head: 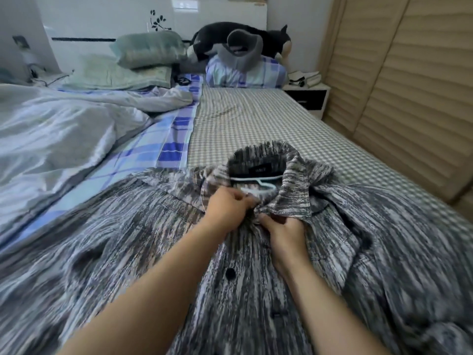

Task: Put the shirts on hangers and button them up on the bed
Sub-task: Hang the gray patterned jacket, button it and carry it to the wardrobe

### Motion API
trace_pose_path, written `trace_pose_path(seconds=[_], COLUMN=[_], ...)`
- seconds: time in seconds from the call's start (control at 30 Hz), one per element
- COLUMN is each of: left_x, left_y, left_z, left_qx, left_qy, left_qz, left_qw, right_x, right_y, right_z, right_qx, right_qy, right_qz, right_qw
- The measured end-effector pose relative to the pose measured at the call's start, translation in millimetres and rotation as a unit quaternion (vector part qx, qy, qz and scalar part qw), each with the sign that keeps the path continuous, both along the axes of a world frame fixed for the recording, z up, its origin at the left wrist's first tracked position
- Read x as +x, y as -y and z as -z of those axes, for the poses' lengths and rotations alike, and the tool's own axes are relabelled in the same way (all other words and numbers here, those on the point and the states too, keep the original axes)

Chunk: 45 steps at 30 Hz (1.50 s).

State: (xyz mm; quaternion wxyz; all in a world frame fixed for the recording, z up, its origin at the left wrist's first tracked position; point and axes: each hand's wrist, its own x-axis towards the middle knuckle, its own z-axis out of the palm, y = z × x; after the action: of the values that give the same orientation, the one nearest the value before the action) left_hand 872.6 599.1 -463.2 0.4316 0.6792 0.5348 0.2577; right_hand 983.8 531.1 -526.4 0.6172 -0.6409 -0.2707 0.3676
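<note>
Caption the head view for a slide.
Both hands, left hand and right hand, pinch the striped shirt below its collar, hanger inside.

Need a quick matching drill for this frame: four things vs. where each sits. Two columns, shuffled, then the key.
Things:
1. pale blue plastic hanger
2. grey streaked button-up shirt
3. black plush cat toy
4. dark round shirt button

Places:
A. at the head of the bed, on the pillows
B. inside the shirt's collar opening
C. on the placket, nearer the camera than both hands
D. spread flat across the near end of the bed

Pairs: 1-B, 2-D, 3-A, 4-C
</note>
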Motion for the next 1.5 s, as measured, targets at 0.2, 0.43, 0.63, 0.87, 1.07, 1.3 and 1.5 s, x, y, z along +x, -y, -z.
trace_pose_path(seconds=[0.2, 0.43, 0.63, 0.87, 1.07, 1.3, 1.5], left_x=[-6, -16, -31, -12, -22, -49, -57], left_y=[32, 71, 73, 48, 61, 75, 74], left_z=[-14, 1, 13, -40, -30, 8, 6], left_qx=[0.028, 0.094, 0.329, 0.059, -0.018, 0.287, 0.435], left_qy=[0.053, 0.051, -0.128, 0.065, 0.198, -0.185, -0.174], left_qz=[-0.049, -0.04, 0.131, 0.011, -0.057, 0.013, 0.017], left_qw=[0.997, 0.993, 0.926, 0.996, 0.978, 0.94, 0.883], right_x=[6, -4, -7, 4, -5, -9, -7], right_y=[16, 36, 35, 43, 54, 60, 64], right_z=[-29, -33, -33, -26, -20, -25, -33], right_qx=[0.003, 0.037, 0.026, 0.004, -0.001, -0.001, -0.007], right_qy=[-0.068, -0.138, -0.13, -0.175, -0.128, -0.137, -0.149], right_qz=[-0.034, -0.066, -0.075, -0.084, -0.099, -0.066, -0.071], right_qw=[0.997, 0.988, 0.988, 0.981, 0.987, 0.988, 0.986])
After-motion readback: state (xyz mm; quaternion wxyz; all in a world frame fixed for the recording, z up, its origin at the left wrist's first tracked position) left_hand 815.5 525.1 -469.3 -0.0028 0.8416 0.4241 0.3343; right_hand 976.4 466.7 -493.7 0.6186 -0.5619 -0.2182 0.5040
